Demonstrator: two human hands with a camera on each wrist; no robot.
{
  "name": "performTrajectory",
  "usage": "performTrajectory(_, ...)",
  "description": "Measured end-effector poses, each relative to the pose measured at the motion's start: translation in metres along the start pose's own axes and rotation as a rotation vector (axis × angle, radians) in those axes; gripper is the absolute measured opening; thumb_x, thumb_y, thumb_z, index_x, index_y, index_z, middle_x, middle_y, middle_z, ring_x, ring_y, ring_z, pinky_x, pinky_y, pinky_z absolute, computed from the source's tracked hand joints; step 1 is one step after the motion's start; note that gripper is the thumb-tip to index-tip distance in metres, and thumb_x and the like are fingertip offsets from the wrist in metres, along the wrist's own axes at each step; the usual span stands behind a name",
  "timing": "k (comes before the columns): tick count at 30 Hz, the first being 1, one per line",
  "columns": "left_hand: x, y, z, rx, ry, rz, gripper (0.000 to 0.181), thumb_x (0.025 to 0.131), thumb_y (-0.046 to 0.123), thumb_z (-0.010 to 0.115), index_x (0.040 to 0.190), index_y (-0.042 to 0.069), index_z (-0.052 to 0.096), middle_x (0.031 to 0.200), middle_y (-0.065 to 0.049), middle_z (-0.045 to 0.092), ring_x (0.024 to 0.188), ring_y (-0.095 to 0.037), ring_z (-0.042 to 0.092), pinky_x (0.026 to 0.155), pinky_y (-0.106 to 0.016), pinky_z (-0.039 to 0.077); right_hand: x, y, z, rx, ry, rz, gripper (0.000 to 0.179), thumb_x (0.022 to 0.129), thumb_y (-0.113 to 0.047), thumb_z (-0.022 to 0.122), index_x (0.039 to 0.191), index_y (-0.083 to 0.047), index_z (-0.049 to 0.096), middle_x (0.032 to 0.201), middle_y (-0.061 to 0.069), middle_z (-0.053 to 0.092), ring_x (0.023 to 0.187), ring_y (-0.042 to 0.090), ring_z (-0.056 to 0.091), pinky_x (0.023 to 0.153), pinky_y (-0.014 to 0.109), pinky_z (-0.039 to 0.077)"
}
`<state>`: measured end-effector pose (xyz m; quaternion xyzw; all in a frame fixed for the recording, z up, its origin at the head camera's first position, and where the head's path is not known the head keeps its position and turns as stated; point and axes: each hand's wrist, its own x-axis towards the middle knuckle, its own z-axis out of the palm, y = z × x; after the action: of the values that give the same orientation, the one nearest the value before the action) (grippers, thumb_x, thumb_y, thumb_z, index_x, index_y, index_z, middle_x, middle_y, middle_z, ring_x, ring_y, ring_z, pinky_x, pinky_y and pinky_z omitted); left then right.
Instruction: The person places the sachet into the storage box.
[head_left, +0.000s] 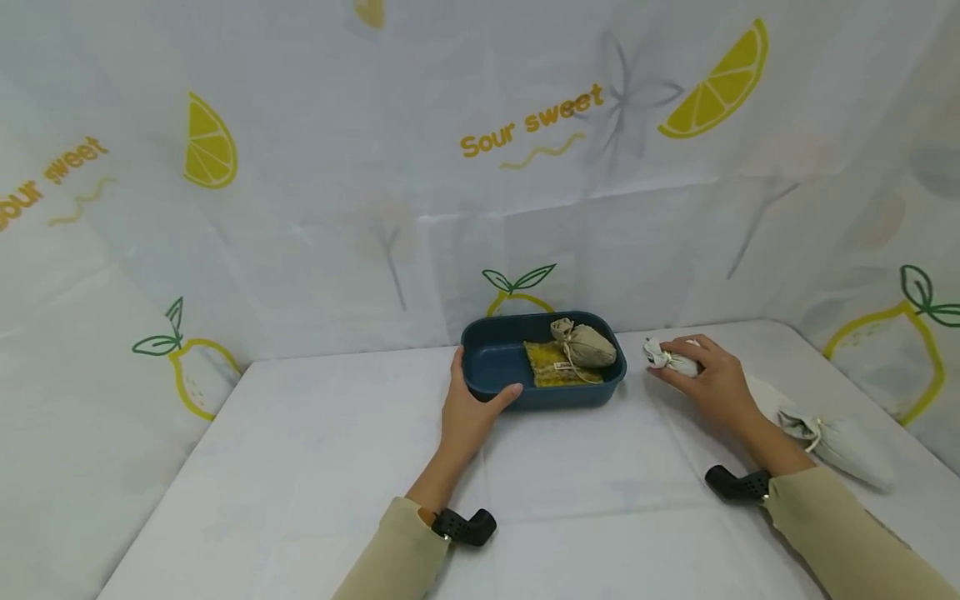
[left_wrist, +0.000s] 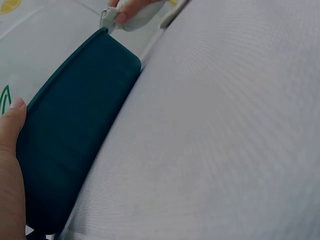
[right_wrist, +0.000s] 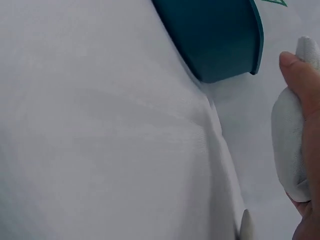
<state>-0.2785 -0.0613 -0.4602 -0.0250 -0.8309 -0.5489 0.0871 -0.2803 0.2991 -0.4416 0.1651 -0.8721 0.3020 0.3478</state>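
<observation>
A dark blue plastic bin (head_left: pixel 495 373) stands by the back wall. The left hand (head_left: pixel 467 414) grips its left end, thumb at the front rim and fingers along the side. In the left wrist view, the thumb rests against the bin's (left_wrist: pixel 75 130) wall. Within the bin, a tan tied pouch (head_left: pixel 591 346) lies partly over a flat yellow packet (head_left: pixel 546 367). To the right of the bin, the right hand (head_left: pixel 716 379) holds a small white tied pouch (head_left: pixel 662 356) between thumb and fingers; in the right wrist view this pouch (right_wrist: pixel 287 142) is off the table and apart from the bin.
A larger pale tied pouch (head_left: pixel 847 450) lies on the table beside the right forearm, with another whitish item (head_left: pixel 765 398) partly hidden behind the wrist. White cloth covers the table (head_left: pixel 337 467). A lemon-printed curtain (head_left: pixel 337 208) rises directly behind the bin.
</observation>
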Motion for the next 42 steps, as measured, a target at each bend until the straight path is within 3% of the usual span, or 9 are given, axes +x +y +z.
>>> performTrajectory(4, 0.000, 0.001, 0.002, -0.008, -0.003, 0.004, 0.115, 0.076, 0.066, 0.079, 0.163, 0.029, 0.013, 0.168, -0.004, 0.027, 0.151, -0.032, 0.035, 0.116, -0.061, 0.036, 0.008, -0.014, -0.006, 0.026, 0.007, -0.035, 0.041, 0.069, 0.004, 0.088, 0.108, -0.004, 0.076, 0.102, 0.013, 0.068, 0.089, -0.021, 0.042, 0.067, 0.005, 0.039)
performTrajectory(11, -0.001, 0.001, 0.003, 0.004, 0.001, 0.016, 0.115, 0.076, 0.066, 0.078, 0.163, 0.030, 0.013, 0.168, -0.006, 0.029, 0.149, -0.034, 0.039, 0.113, -0.061, 0.039, 0.022, -0.043, -0.002, 0.041, -0.049, -0.094, 0.042, 0.070, 0.002, 0.088, 0.108, -0.008, 0.076, 0.103, 0.008, 0.067, 0.084, -0.011, 0.047, 0.062, 0.009, 0.043)
performTrajectory(21, -0.003, 0.001, 0.001, 0.014, 0.007, 0.015, 0.113, 0.077, 0.066, 0.078, 0.163, 0.031, 0.013, 0.167, -0.007, 0.030, 0.146, -0.036, 0.042, 0.111, -0.061, 0.041, 0.061, -0.086, 0.016, 0.080, -0.167, -0.192, 0.037, 0.075, -0.002, 0.087, 0.110, -0.009, 0.074, 0.109, 0.011, 0.067, 0.087, 0.023, 0.066, 0.065, 0.028, 0.055)
performTrajectory(32, -0.002, 0.000, -0.001, 0.002, 0.017, 0.022, 0.113, 0.077, 0.066, 0.078, 0.163, 0.030, 0.013, 0.166, -0.008, 0.032, 0.148, -0.034, 0.040, 0.112, -0.061, 0.040, 0.090, -0.115, 0.052, 0.093, -0.247, -0.253, 0.041, 0.076, -0.016, 0.088, 0.114, -0.012, 0.075, 0.110, 0.010, 0.067, 0.086, 0.022, 0.064, 0.068, 0.036, 0.055)
performTrajectory(37, -0.002, 0.000, -0.001, 0.007, 0.019, 0.022, 0.113, 0.078, 0.066, 0.077, 0.163, 0.029, 0.013, 0.166, -0.008, 0.032, 0.148, -0.034, 0.041, 0.112, -0.060, 0.040, 0.097, -0.122, 0.072, 0.102, -0.328, -0.244, 0.043, 0.078, -0.023, 0.087, 0.118, -0.013, 0.074, 0.112, 0.011, 0.067, 0.095, 0.027, 0.064, 0.077, 0.043, 0.058)
performTrajectory(42, -0.003, 0.001, -0.001, -0.010, 0.013, 0.017, 0.113, 0.077, 0.065, 0.078, 0.163, 0.029, 0.014, 0.166, -0.008, 0.031, 0.149, -0.033, 0.039, 0.114, -0.061, 0.039, 0.101, -0.122, 0.092, 0.093, -0.448, -0.178, 0.044, 0.081, -0.029, 0.084, 0.121, -0.014, 0.073, 0.121, 0.013, 0.068, 0.113, 0.034, 0.065, 0.093, 0.052, 0.057)
